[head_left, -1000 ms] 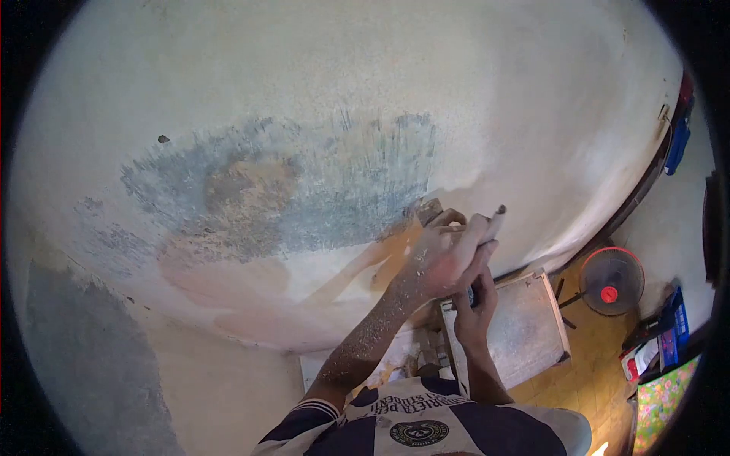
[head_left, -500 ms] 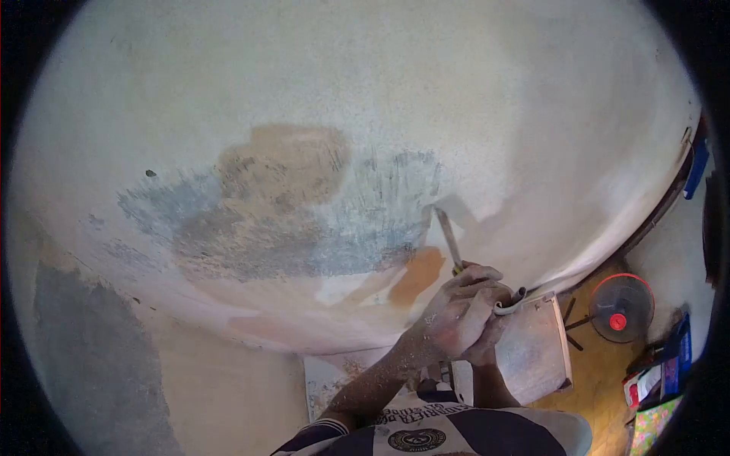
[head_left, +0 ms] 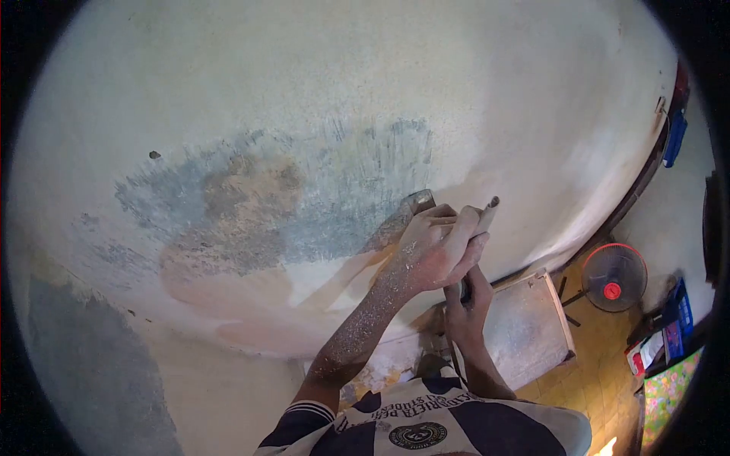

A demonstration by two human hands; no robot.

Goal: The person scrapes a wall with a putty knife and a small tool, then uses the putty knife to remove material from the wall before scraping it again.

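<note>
A pale curved wall [head_left: 365,68] with a rough grey scraped patch [head_left: 342,205] fills most of the view. My left hand [head_left: 441,247], dusty with white powder, is closed around a pale rolled piece [head_left: 490,213] whose dark open end sticks out at the upper right. A short flat grey tool end [head_left: 420,201] shows beyond its fingers, at the patch's right edge; whether it touches the wall is unclear. Just below, my right hand [head_left: 466,300] has its fingers curled around a dark narrow thing, mostly hidden.
Below right stands a pale wood-edged board or box [head_left: 528,327]. Farther right is a black fan with a red rim [head_left: 614,277] on the yellowish floor [head_left: 589,361]. Blue items [head_left: 674,311] and a flowered cloth [head_left: 669,395] lie at the right edge.
Both hands have moved apart a little, the left one up and left toward the grey patch. The long flat blade seen earlier now shows only its end. The view has shifted slightly.
</note>
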